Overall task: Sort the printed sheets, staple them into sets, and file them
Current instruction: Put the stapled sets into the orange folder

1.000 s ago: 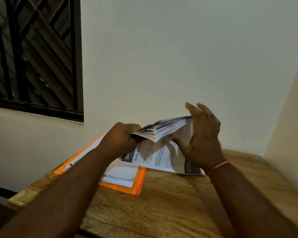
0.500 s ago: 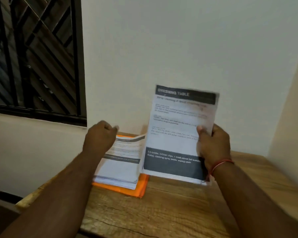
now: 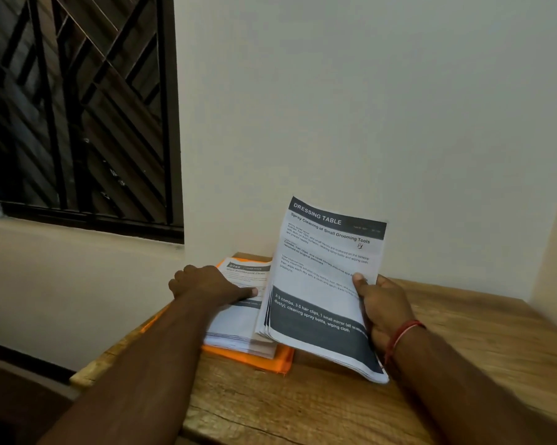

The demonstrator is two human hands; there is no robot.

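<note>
My right hand [image 3: 381,311] grips a thin set of printed sheets [image 3: 319,284] headed "DRESSING TABLE" by its right edge, thumb on the front, and holds it tilted upright above the table. A thicker stack of printed sheets [image 3: 238,326] lies flat on an orange folder [image 3: 264,362] at the table's back left. My left hand [image 3: 206,285] rests on top of that stack, thumb pressed on the top page, the other fingers curled over its far left side.
The wooden table [image 3: 335,409] stands in a corner, with a white wall right behind it and another wall on the right. A barred window [image 3: 78,107] is at the upper left. The table's left edge drops to the floor.
My right hand lifted the "DRESSING TABLE" set off the stack, stood it upright, then tilted it a little. My left hand let go of the pages and settled on the stack.
</note>
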